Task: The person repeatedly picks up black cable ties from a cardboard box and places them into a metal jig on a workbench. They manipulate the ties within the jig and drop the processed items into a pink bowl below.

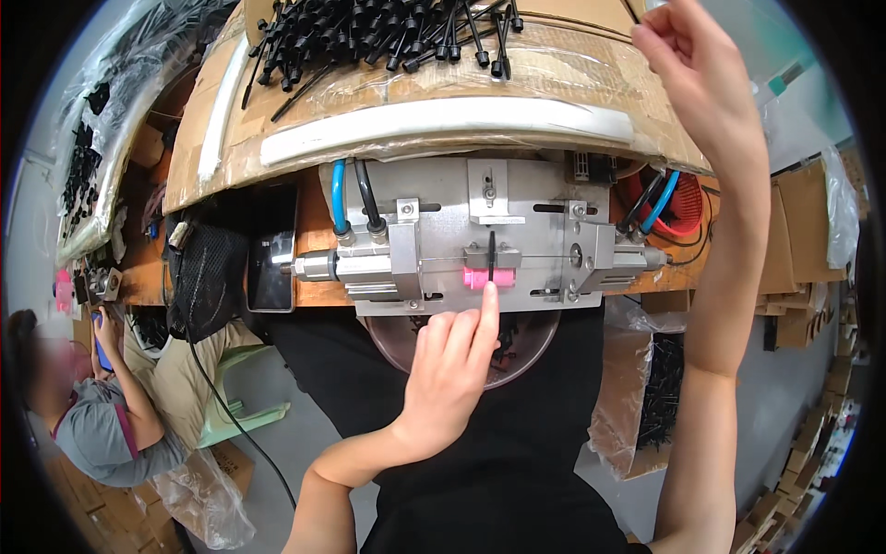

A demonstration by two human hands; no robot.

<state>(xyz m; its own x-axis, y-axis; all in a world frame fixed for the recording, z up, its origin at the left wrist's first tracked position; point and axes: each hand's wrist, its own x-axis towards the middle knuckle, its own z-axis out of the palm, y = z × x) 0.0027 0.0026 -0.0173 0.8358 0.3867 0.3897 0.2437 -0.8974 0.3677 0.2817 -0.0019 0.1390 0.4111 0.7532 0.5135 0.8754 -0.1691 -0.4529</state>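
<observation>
In front of me a metal fixture (452,198) lies flat, with a cylinder at each side. At its middle a slim black plastic part (492,247) stands over a bright pink block (476,278). My left hand (447,374) reaches up from below, its index fingertip touching the pink block at the foot of the black part. Its other fingers are bent and hold nothing that I can see. High at the right, my right hand (688,60) is raised with fingers pinched on a thin dark rod (631,10), mostly out of the picture.
Black plastic parts (369,37) pile on the cardboard (554,78) behind the fixture. A bowl (526,355) sits below its front edge. A phone (272,263) and black mesh bag (208,282) lie left, a red basket (681,217) right. Another person (120,434) sits at left.
</observation>
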